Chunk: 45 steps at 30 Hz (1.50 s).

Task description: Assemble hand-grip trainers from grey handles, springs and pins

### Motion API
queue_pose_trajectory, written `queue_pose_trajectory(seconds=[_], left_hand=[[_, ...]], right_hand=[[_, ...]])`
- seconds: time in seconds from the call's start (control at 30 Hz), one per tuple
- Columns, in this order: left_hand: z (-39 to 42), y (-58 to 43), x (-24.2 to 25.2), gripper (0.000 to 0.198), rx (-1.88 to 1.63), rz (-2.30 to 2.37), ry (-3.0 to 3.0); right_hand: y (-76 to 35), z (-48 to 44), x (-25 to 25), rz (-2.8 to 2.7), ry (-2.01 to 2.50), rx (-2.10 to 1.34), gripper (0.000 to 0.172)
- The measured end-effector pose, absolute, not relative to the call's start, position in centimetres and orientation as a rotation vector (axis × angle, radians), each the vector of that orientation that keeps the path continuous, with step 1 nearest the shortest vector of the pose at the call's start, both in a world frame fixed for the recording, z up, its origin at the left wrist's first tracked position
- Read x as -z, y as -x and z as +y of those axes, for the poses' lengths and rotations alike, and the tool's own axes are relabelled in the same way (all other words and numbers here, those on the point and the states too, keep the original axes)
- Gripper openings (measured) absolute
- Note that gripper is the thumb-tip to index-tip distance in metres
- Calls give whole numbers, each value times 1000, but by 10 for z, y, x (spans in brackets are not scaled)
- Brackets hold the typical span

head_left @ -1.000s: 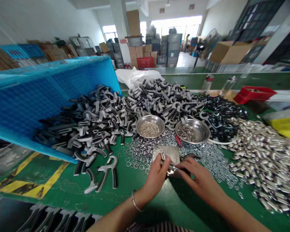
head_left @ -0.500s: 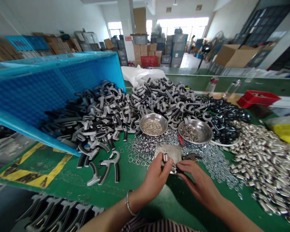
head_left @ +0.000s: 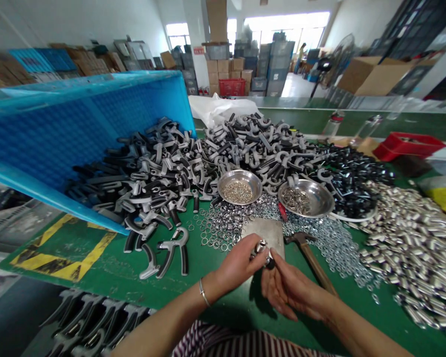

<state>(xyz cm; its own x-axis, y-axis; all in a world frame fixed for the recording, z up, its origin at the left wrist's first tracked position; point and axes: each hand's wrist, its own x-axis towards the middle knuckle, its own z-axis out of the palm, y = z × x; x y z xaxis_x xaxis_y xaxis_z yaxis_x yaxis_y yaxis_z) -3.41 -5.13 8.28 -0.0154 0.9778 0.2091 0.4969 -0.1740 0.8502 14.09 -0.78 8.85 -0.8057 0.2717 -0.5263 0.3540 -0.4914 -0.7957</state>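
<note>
My left hand [head_left: 241,260] is closed around a coil spring [head_left: 260,244], its shiny end showing above the thumb. A small black knob [head_left: 269,262] sits against this piece, between the two hands. My right hand [head_left: 293,287] pinches the knob with thumb and forefinger, its other fingers loosely curled below. Just beyond the hands a flat metal plate [head_left: 263,233] lies on the green table. To its right rests a hammer [head_left: 314,258] with a wooden handle. Left of my hands lies a hand grip strengthener [head_left: 174,252] with grey and black handles.
A blue crate [head_left: 96,124] lies tipped, spilling grey and black handles [head_left: 241,144]. Two steel bowls [head_left: 252,198] [head_left: 321,201] hold small parts. Rings, nuts [head_left: 330,253], black knobs and silver springs [head_left: 412,243] are heaped around. A red bin [head_left: 409,145] stands at the back right.
The spring has tilted from upright in my left hand. My right hand has turned and dropped lower, palm now more visible, uncovering the hammer. The view has shifted slightly.
</note>
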Motion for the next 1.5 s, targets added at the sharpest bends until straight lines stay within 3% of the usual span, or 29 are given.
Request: queue_pose_trajectory(seconds=[0.13,0.2,0.33,0.4,0.5,0.57,0.63,0.67,0.73,0.77,0.87,0.93,1.03,1.1,1.27,1.4,1.5], left_hand=[[-56,31,-72,25,-1194,1689,-1391],[-61,30,-71,24,-1234,1668,-1323],[-72,30,-76,24,-1214,1518,-1476],[-76,31,-75,23,-1145,1507,-1572],[-80,29,-68,24,-1147,1617,-1453],[-82,27,-66,25,-1211,1635,-1346],[-85,25,-68,25,-1220,1555,-1412],[-86,25,-70,24,-1191,1503,-1499],[-86,24,-72,23,-1087,1448,-1650],[-86,23,-72,23,-1045,1470,-1667],[-83,18,-69,26,-1080,1607,-1477],[-82,14,-68,25,-1194,1610,-1387],[-81,13,-71,19,-1239,1471,-1632],[-80,13,-72,16,-1200,1408,-1787],[-74,8,-69,23,-1294,1637,-1438],[-73,9,-74,15,-1279,1523,-1695],[-73,10,-75,13,-1255,1499,-1766]], right_hand=[[-146,-3,-87,2663,-1305,1583,64],[-145,-8,-86,2870,-1338,1346,58],[-142,-24,-77,2047,-1050,2074,76],[-143,-28,-74,1736,-945,2245,82],[-149,-29,-74,1971,-1165,2347,50],[-150,-32,-72,1813,-1322,2612,31],[-151,-37,-68,1082,-1281,2927,32],[-151,-40,-65,755,-1193,2966,46],[-151,-43,-61,683,-1094,2902,69],[-152,-42,-61,942,-1107,2840,70],[-155,-36,-63,2009,-1277,2454,44],[-156,-34,-64,2230,-1292,2300,42],[-156,-36,-63,1954,-1048,2336,71],[-157,-35,-64,1924,-996,2317,80],[-161,-29,-67,2621,-1360,2017,46],[-159,-29,-68,1866,-1018,2530,56],[-158,-27,-72,2043,-1083,2384,51]])
